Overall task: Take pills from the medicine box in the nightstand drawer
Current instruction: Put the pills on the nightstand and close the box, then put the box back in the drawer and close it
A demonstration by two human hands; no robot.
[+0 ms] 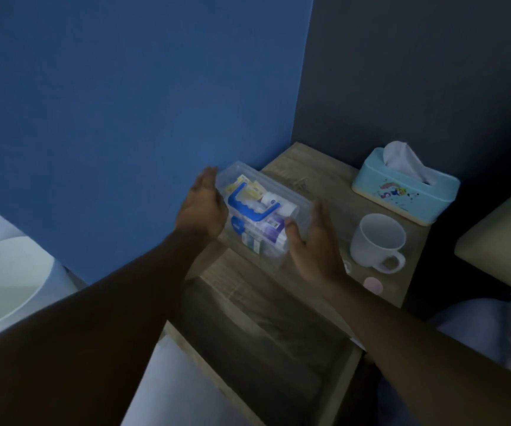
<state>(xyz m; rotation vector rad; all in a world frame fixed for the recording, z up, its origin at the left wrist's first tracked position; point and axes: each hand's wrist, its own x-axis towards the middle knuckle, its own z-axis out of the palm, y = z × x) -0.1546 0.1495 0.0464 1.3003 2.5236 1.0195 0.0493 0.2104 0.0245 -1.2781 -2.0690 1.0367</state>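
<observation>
A clear plastic medicine box (274,244) with a blue handle (249,206) sits at the left front of the wooden nightstand top (315,176), full of packets and small bottles. My left hand (205,207) presses flat against the box's left side. My right hand (315,244) presses against its right side, thumb on the lid. Both hands hold the box between them. Below it the nightstand drawer (266,348) is pulled out, and its inside looks dark and bare.
A white mug (377,241) stands right of the box. A light blue tissue box (407,189) is at the back right. A small pink round object (372,285) lies near the front edge. Blue wall on the left, bedding at lower right.
</observation>
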